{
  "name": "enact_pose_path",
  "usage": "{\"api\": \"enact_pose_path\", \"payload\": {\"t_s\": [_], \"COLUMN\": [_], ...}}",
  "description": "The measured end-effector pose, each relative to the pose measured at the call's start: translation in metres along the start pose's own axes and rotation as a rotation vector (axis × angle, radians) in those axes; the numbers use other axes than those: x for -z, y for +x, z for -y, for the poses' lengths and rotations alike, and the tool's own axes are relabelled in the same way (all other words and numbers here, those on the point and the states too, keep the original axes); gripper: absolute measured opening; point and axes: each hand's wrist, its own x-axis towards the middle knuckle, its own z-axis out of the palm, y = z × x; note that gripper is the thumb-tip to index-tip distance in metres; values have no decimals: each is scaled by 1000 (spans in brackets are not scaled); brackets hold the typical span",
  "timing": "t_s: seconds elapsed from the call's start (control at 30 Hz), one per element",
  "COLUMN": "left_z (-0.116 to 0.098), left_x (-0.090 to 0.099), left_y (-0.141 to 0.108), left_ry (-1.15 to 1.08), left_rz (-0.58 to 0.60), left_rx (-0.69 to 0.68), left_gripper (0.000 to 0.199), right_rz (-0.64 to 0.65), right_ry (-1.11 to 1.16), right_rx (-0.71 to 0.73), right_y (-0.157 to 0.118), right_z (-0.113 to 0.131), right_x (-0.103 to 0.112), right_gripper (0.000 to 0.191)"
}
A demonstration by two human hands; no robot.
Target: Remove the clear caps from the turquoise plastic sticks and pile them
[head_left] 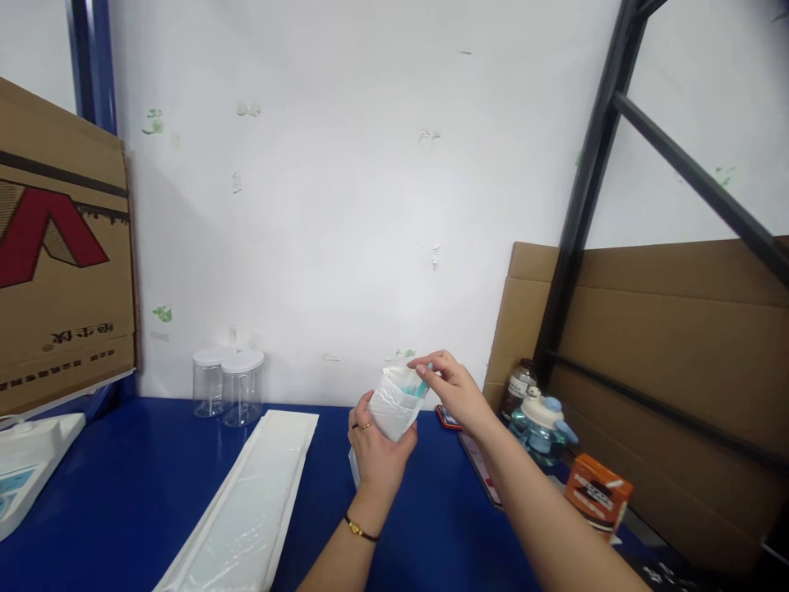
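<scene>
So the white packet (394, 409) is up in the air over the blue bench (123, 477), toward the back edge and a bit right of the middle. Left hand (379, 456) has it from below: fingers wrapped up the left side, thumb on the lower right, so it's clamped on the bottom part and most of the packet pokes up out of the grip, leaning right. The wrap is crinkly and clear-ish, with a turquoise bit (425, 382) near the upper right corner.

Right hand (453, 388) comes in from the right, thumb and index fingertips right at that top end, by the turquoise. Can't tell if they're actually pinching or just touching. There's also a pale sliver (353, 467) left of the left wrist, no idea if it's part of the packet.

Nearby: a long white package (246, 501) left of the hands, running from the front edge toward the back, and a phone (481, 469) under the right forearm, toward the bench's right edge.
</scene>
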Motion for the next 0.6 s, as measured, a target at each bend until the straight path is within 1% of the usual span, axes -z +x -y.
{"api": "enact_pose_path", "payload": {"t_s": [0.03,0.13,0.17,0.2,0.3,0.37,0.43,0.47,0.5,0.53,0.6], "left_z": [0,0,1,2,2,1,-1,-2,-3,-3,-3], "left_x": [0,-1,-1,-2,-2,1,6,11,15,21,31], "left_y": [0,0,0,0,0,0,1,1,2,3,5], "left_ry": [-2,-9,-9,-9,-15,-28,-57,-84,-117,-153,-222], "left_rz": [-9,-54,-68,-78,-73,-29,21,34,34,25,1], "left_rx": [-12,-41,-45,-45,-19,3,-4,-17,-29,-34,-18], "left_gripper": [70,74,75,76,79,88,95,93,87,78,65], "right_rz": [40,251,307,335,345,354,313,259,210,190,225], "right_ry": [-51,-123,-140,-157,-225,-271,-314,-331,-348,-367,-402], "right_rx": [24,40,44,46,26,18,46,72,101,128,158], "right_y": [1,3,3,3,1,1,4,6,9,12,16], "right_z": [4,14,16,17,19,21,26,28,30,32,32], "right_x": [2,5,5,5,3,5,12,16,21,26,34], "right_gripper": [31,35,34,32,27,22,19,19,20,21,22]}}
